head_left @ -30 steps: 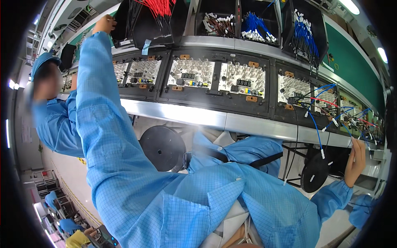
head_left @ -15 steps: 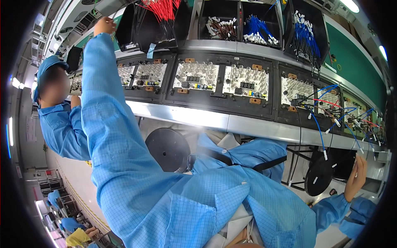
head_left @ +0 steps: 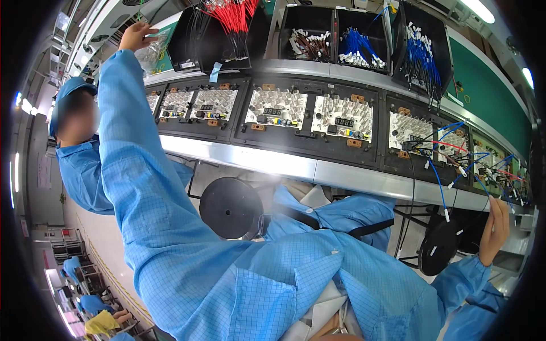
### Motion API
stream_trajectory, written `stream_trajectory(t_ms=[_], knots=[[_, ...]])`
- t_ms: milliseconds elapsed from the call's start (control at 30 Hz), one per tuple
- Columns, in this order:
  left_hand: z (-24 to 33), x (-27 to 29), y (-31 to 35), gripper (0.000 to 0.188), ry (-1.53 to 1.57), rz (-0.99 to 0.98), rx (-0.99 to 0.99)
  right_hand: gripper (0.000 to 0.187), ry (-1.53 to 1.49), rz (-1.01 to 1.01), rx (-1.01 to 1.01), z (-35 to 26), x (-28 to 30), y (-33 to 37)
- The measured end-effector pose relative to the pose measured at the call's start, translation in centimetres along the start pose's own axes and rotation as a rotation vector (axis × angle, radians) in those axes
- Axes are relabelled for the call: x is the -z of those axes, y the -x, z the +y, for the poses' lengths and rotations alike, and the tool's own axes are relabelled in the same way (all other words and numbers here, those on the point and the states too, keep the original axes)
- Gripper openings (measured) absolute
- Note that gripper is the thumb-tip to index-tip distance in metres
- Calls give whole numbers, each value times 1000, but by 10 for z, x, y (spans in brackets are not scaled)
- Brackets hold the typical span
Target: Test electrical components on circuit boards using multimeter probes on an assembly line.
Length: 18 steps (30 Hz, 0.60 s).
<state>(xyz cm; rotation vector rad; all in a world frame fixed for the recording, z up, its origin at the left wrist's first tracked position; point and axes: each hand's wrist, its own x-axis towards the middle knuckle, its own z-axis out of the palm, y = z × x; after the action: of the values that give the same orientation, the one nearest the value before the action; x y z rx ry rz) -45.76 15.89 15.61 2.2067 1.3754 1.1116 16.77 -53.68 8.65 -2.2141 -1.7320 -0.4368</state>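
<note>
My left hand (head_left: 136, 37) is stretched far out to the upper left, past the black bins. Its fingers are spread and nothing shows between them. Just below and beside it lies a clear plastic bag (head_left: 150, 57). Low on the right, my right hand (head_left: 495, 230) hangs beyond the bench's front edge, fingers extended close together. Its fingertips are near the white-tipped ends of blue wires (head_left: 437, 181), and I see no clear grip on them. The wires hang from a circuit board (head_left: 409, 129) with a digit display, seated in a black fixture.
Other circuit boards (head_left: 277, 109) sit in black fixtures along the bench. Behind them stand bins of red wires (head_left: 232, 23), brown wires (head_left: 307, 42) and blue wires (head_left: 421, 54). A round black stool (head_left: 230, 207) is below the metal rail (head_left: 318, 170). A co-worker (head_left: 79, 153) is at the left.
My left hand has moved slightly left, its fingers opening, and the plastic bag beside it has come into sight. My right hand has risen a little toward the hanging wires. The view has shifted slightly.
</note>
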Motion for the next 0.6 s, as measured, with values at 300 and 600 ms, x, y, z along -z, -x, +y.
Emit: stream_trajectory(t_ms=[300,600], knots=[[112,-33,85,21,404,305,-370,30,-100,82,475,-73,49,-83],[252,-189,234,14,1139,0,-484,24,-944,-282,490,-243,-35,-241]])
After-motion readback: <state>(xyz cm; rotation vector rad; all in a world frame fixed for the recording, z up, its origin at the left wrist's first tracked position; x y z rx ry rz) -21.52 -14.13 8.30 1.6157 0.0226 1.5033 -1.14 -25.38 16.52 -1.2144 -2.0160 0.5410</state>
